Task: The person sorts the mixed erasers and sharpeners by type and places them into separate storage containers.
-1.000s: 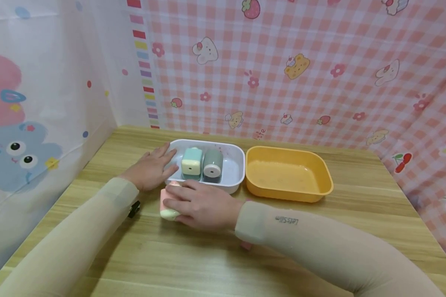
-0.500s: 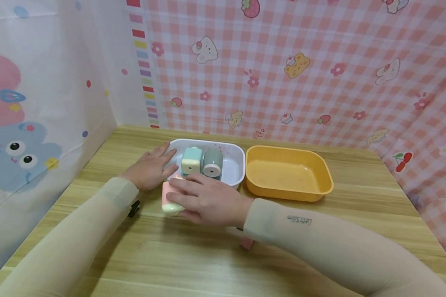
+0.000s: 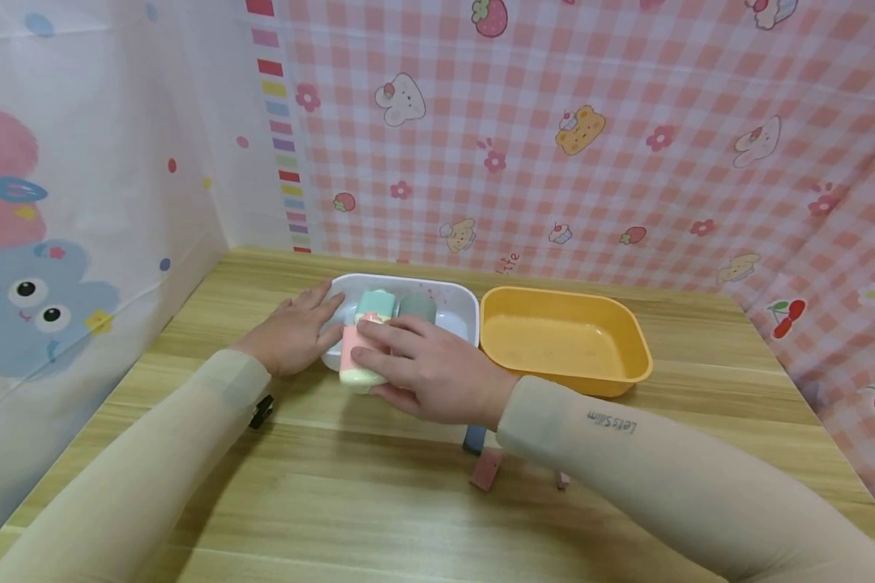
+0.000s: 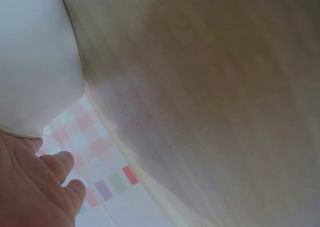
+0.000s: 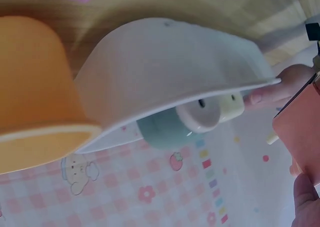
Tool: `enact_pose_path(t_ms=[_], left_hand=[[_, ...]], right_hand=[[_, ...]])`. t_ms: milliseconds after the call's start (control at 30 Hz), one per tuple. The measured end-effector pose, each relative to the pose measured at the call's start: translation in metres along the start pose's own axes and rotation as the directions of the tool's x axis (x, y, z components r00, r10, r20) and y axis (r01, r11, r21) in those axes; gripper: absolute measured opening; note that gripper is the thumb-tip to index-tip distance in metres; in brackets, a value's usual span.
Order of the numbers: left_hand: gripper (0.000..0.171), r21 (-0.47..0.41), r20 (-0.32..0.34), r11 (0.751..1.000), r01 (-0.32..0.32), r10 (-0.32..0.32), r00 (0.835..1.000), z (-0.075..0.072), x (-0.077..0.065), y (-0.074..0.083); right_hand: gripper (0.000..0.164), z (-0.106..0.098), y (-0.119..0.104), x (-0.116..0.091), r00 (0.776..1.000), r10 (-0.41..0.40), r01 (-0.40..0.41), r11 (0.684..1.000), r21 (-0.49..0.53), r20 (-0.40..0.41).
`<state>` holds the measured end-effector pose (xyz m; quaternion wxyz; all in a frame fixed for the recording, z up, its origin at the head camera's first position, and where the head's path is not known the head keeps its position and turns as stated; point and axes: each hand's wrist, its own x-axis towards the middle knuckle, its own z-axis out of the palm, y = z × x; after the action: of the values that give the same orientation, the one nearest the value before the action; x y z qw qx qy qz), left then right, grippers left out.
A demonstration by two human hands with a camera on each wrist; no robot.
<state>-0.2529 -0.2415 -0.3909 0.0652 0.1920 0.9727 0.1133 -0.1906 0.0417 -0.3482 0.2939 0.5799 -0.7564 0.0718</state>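
A pink and cream pencil sharpener [image 3: 360, 356] is held in my right hand [image 3: 437, 368], fingers on its top and thumb below. It is over the front rim of the white bin [image 3: 458, 312]; in the right wrist view the pink sharpener [image 5: 302, 129] shows at the right edge. Inside the bin lie a teal and cream sharpener [image 3: 376, 304] and a grey-green one [image 3: 417, 308], both partly hidden by my right hand. With fingers spread, my left hand [image 3: 292, 330] rests against the bin's left end; the left wrist view shows it by the white wall [image 4: 40, 62].
A yellow bin [image 3: 565, 372] stands right of the white one, close against it. On the wooden table, near my right forearm, lie a dark blue piece [image 3: 475, 439], a pink block [image 3: 486, 470] and a small pink piece [image 3: 562, 479]. Patterned cloths hang behind and beside.
My right hand has moved up and to the right with the pink sharpener, from the table before the white bin to over its front rim. My left hand has stayed put.
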Motion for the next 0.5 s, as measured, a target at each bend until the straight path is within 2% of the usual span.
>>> enact_pose_path(t_ms=[500], left_hand=[[0.071, 0.022, -0.01, 1.0, -0.006, 0.006, 1.0, 0.002, 0.001, -0.001]], right_hand=[[0.045, -0.01, 0.027, -0.01, 0.997, 0.075, -0.076, 0.996, -0.052, -0.028]])
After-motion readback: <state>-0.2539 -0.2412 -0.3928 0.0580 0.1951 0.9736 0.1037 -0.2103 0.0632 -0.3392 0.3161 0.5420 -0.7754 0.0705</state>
